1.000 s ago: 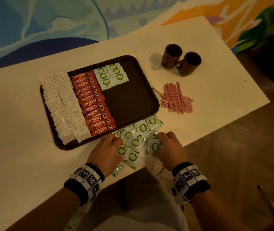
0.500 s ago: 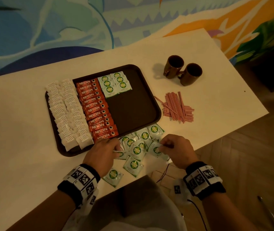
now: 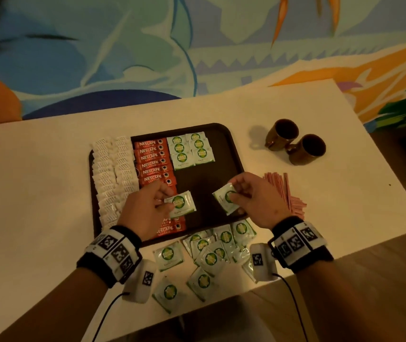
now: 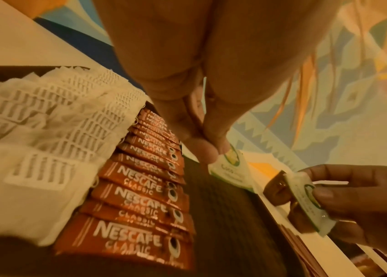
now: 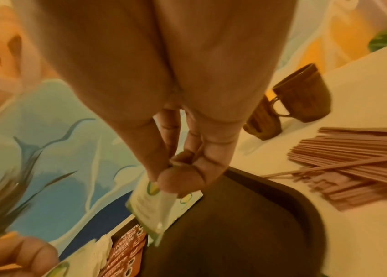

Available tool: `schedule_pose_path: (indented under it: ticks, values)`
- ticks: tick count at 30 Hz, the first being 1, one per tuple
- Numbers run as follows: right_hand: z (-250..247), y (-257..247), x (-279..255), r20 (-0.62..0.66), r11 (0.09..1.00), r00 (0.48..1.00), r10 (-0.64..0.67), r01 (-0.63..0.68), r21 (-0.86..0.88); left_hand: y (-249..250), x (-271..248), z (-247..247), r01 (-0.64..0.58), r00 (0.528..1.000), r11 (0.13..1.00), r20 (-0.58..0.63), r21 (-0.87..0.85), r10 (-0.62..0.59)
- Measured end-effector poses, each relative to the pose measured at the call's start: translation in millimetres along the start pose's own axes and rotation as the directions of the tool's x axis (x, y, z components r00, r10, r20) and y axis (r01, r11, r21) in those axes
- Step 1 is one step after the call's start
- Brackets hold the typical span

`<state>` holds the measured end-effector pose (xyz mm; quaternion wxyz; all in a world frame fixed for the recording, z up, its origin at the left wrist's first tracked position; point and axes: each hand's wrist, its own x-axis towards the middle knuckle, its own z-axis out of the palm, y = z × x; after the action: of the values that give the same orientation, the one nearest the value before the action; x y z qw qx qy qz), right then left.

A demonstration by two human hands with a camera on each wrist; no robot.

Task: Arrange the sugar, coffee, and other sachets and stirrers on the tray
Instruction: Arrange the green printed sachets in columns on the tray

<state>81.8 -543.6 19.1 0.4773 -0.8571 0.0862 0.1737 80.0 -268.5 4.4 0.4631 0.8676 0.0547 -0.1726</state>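
Note:
A dark brown tray [image 3: 231,154] holds white sugar sachets [image 3: 113,169] on its left, red Nescafe sachets [image 3: 151,160] beside them and several green-and-white sachets [image 3: 190,150] at the back. Over the bare part of the tray, my left hand [image 3: 165,201] pinches one green-and-white sachet [image 3: 182,204] [image 4: 231,169]. My right hand [image 3: 236,193] pinches another green-and-white sachet [image 3: 225,198] [image 5: 149,208] above the tray's right front. More green-and-white sachets [image 3: 206,255] lie loose on the table in front of the tray. Pink stirrers [image 3: 285,191] [image 5: 358,166] lie in a pile right of the tray.
Two brown mugs [image 3: 295,141] [image 5: 303,95] stand at the back right of the white table [image 3: 36,193]. The table's front edge runs just under my wrists, with wooden floor [image 3: 369,292] beyond its right side. A painted wall [image 3: 147,45] rises behind.
Both hands have lifted off the loose pile in front of the tray, each with one green-and-white sachet, and moved forward over the tray's bare part.

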Motion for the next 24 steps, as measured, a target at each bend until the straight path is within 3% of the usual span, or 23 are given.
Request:
schedule_pose_path:
  ticks: [7, 12, 24]
  values:
    - [-1, -13, 73, 0.024, 0.988, 1.000, -0.016, 0.019, -0.156, 12, 44, -1, 0.024, 0.997, 1.000, -0.078, 0.019, -0.023]
    - [2, -14, 118, 0.037, 0.986, 0.999, -0.008, 0.014, -0.166, 22, 79, 4, 0.039, 0.992, 0.996, -0.124, 0.077, -0.029]
    - [17, -12, 171, 0.045, 0.977, 0.999, 0.017, -0.007, -0.214, 13, 127, 24, 0.067, 0.994, 0.984, -0.093, 0.164, -0.052]
